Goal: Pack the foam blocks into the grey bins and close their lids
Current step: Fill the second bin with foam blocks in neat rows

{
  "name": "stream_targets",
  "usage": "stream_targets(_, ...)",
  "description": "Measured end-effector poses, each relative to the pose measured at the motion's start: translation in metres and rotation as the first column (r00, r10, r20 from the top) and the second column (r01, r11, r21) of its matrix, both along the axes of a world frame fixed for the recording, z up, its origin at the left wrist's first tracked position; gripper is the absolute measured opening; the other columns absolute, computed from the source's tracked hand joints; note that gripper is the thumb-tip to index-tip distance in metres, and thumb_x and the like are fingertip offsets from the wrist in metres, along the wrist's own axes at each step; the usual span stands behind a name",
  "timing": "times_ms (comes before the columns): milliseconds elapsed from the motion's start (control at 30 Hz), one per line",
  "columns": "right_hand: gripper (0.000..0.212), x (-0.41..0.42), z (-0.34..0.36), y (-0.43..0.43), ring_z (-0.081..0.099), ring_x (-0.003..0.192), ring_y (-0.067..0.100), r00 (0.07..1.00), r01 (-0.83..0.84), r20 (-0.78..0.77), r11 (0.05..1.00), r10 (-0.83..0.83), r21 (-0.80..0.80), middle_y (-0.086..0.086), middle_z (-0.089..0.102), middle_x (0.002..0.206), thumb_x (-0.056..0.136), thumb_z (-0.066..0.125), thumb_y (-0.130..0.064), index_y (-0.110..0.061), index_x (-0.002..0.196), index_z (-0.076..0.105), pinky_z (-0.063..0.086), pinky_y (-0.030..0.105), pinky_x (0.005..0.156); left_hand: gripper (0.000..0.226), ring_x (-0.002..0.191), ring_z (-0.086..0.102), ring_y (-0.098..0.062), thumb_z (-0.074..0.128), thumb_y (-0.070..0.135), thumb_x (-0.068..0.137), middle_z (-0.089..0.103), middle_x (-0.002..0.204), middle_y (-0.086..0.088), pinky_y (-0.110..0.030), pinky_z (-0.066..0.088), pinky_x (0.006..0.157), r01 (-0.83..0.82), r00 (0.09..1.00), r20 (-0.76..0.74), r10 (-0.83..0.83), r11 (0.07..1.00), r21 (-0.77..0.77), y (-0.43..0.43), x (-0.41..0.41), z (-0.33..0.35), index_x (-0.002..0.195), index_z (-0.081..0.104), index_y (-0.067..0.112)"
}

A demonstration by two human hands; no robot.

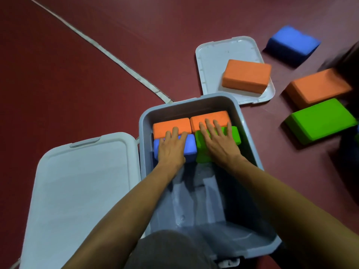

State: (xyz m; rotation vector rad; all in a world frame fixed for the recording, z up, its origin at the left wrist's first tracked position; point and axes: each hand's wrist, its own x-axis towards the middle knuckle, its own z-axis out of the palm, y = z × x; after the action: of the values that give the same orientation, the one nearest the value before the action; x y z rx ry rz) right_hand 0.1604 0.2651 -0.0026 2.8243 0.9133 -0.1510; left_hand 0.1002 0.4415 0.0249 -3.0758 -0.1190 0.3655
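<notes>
A grey bin stands open on the floor in front of me. At its far end lie two orange foam blocks side by side, with a blue block and a green block just in front of them. My left hand rests flat on the blue block, fingers spread. My right hand lies flat on the green block, its fingertips reaching the right orange block. The near half of the bin holds no blocks.
A pale lid lies on the floor left of the bin. A second lid lies beyond, carrying an orange block. Loose on the red floor at right are a blue block, an orange block and a green block.
</notes>
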Motion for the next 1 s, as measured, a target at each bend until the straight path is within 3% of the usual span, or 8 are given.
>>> stream_targets(100,0.086,-0.011,-0.018,-0.004,0.012,0.147,0.056,0.97,0.227,-0.082,0.974,-0.227,-0.004,0.029,0.003,0.164,0.094,0.055,-0.026,-0.004,0.16,0.005,0.015,0.078,0.11,0.086,0.113,0.044,-0.031,0.079,0.015,0.075,0.035,0.137,-0.009,-0.042,0.047,0.077,-0.033,0.997,-0.074,0.032,0.999,-0.01,0.009,-0.005,-0.012,0.145,0.031,0.026)
stream_targets(267,0.086,-0.019,-0.046,-0.008,-0.008,0.146,0.059,0.963,0.259,-0.095,0.963,-0.252,0.07,0.033,-0.011,0.162,0.095,0.05,-0.012,0.001,0.158,-0.007,0.013,0.07,0.116,0.083,0.113,0.047,-0.031,0.076,0.012,0.077,0.043,0.133,-0.01,-0.044,0.05,0.077,0.03,0.999,-0.036,-0.028,0.998,0.046,0.002,-0.002,-0.026,0.145,0.03,0.024)
stream_targets(467,0.103,-0.011,-0.043,-0.007,-0.014,0.146,0.058,0.966,0.242,-0.124,0.965,-0.229,0.1,0.032,-0.016,0.162,0.087,0.062,-0.015,0.0,0.157,-0.012,0.008,0.069,0.118,0.086,0.106,0.049,-0.033,0.078,0.007,0.071,0.045,0.127,-0.012,-0.046,0.05,0.071,0.005,0.998,-0.056,0.002,0.994,0.111,-0.009,0.002,-0.027,0.141,0.03,0.021)
stream_targets(667,0.115,-0.016,-0.04,-0.007,-0.016,0.145,0.058,0.956,0.258,-0.164,0.963,-0.242,0.082,0.032,-0.02,0.16,0.083,0.07,-0.018,0.0,0.156,-0.018,0.007,0.068,0.119,0.089,0.097,0.047,-0.037,0.081,0.019,0.069,0.041,0.122,-0.016,-0.049,0.051,0.072,-0.019,0.996,-0.084,0.036,0.981,0.193,-0.026,-0.005,-0.032,0.14,0.028,0.015)
stream_targets(1000,0.12,-0.023,-0.027,-0.009,-0.018,0.145,0.057,0.938,0.268,-0.232,0.963,-0.259,0.008,0.031,-0.026,0.159,0.084,0.072,-0.021,-0.001,0.154,-0.023,0.009,0.066,0.12,0.09,0.111,0.044,-0.042,0.079,0.024,0.074,0.036,0.131,-0.02,-0.058,0.051,0.083,-0.04,0.981,-0.18,0.069,0.987,0.157,-0.036,-0.003,-0.019,0.142,0.02,0.014)
